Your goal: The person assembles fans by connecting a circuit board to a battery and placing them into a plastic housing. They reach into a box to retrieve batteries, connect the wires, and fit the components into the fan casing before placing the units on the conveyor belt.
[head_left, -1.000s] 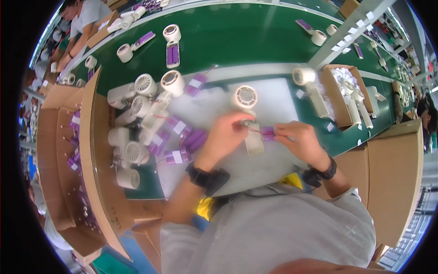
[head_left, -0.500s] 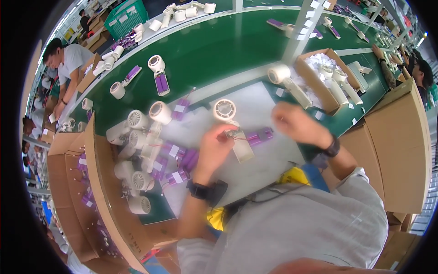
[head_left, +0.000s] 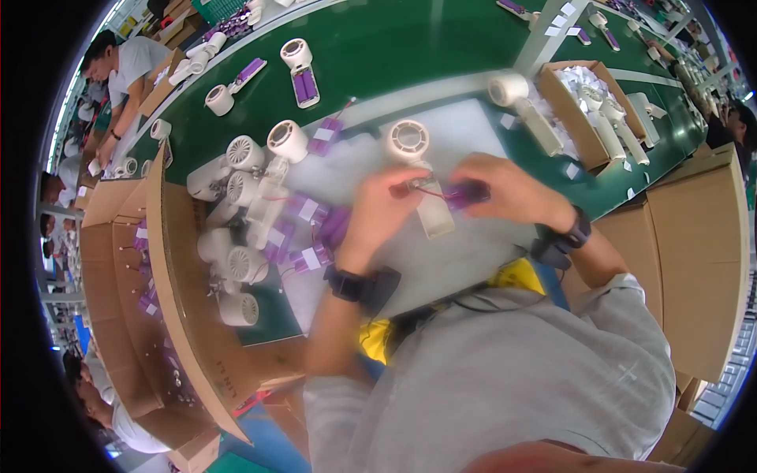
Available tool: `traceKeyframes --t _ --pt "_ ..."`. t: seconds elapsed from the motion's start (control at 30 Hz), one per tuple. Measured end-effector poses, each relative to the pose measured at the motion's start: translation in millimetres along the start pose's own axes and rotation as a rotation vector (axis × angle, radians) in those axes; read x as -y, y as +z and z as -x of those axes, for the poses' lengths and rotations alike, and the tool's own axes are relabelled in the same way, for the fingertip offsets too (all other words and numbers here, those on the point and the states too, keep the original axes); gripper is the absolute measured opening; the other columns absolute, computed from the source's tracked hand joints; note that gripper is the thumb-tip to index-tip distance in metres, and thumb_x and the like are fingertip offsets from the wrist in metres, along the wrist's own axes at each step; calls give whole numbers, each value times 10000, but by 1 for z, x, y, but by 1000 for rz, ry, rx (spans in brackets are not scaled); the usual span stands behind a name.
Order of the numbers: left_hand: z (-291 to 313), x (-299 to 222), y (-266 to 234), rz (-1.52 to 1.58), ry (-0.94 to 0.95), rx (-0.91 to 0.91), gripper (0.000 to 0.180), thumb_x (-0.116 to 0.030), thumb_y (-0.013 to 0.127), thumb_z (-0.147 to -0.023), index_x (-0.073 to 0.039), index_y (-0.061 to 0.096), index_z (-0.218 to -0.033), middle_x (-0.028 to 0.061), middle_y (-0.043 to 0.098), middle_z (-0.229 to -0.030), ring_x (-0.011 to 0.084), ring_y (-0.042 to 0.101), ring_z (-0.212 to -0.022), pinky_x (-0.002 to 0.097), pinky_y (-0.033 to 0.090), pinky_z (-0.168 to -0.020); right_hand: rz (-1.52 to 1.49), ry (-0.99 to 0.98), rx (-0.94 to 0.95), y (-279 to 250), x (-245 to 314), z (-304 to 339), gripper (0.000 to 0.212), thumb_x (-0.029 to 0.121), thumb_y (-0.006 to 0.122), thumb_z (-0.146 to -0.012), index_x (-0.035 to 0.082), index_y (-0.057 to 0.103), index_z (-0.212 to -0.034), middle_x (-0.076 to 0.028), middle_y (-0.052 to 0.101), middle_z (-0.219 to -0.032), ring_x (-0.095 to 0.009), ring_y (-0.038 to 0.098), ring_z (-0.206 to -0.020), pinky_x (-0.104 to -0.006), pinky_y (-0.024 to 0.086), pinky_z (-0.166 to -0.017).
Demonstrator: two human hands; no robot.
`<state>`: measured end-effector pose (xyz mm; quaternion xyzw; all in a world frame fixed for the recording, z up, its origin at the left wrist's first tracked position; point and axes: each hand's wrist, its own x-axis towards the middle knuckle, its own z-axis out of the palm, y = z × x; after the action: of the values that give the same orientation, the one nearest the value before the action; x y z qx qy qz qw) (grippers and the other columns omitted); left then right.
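Currently I have both hands near the middle of the scene, over a white sheet on the green bench. A white fan lies on that sheet between them, its round head toward the far side and its open handle toward the near side. The left hand is at the fan's neck, fingertips drawn together; I cannot tell whether they pinch the housing or the red wire. The right hand grasps a purple battery pack just right of the handle, and the wire runs from the neck toward it.

To the left I see a cluster of white fans, with loose purple packs near its right side and a large cardboard box farther left, more purple packs inside. To the right, another fan lies beside a small carton of white parts. At the far side, an opened fan shows purple cells in its handle; far left, a co-worker bends forward.
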<state>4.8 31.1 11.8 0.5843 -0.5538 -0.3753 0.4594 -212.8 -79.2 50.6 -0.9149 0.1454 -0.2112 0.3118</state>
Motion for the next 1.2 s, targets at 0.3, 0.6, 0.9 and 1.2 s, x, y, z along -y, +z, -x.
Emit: traceKeyframes --t 0.3,0.6,0.9,1.2 --pt "2 -10 5 -37 -15 -31 326 -2 687 -775 -41 723 -1097 71 702 -957 104 626 -756 248 511 -697 -483 474 386 -10 -4 -1 327 144 728 -825 -23 655 -1097 -49 652 -822 -183 664 -784 -284 518 -719" --pt "2 -8 9 -107 65 -61 316 -32 710 -768 -59 733 -1082 71 689 -873 108 590 -653 250 493 -625 -1296 600 352 -11 11 15 609 138 746 -816 45 488 -1360 -98 610 -1093 -212 651 -904 -286 505 -762" --pt "1 -10 14 -205 134 -114 298 -43 720 -765 -53 737 -1063 93 704 -871 119 598 -625 250 498 -618 -1046 561 394 -19 7 10 795 -4 784 -666 61 444 -1381 -96 537 -1206 -214 567 -1114 -333 509 -896" --pt "2 -10 15 -204 133 -95 285 -37 691 -798 -39 720 -1081 97 720 -908 134 623 -649 262 512 -636 -455 235 451 -22 12 -2 723 52 801 -638 59 518 -1303 -92 551 -1201 -227 572 -1062 -347 492 -926"
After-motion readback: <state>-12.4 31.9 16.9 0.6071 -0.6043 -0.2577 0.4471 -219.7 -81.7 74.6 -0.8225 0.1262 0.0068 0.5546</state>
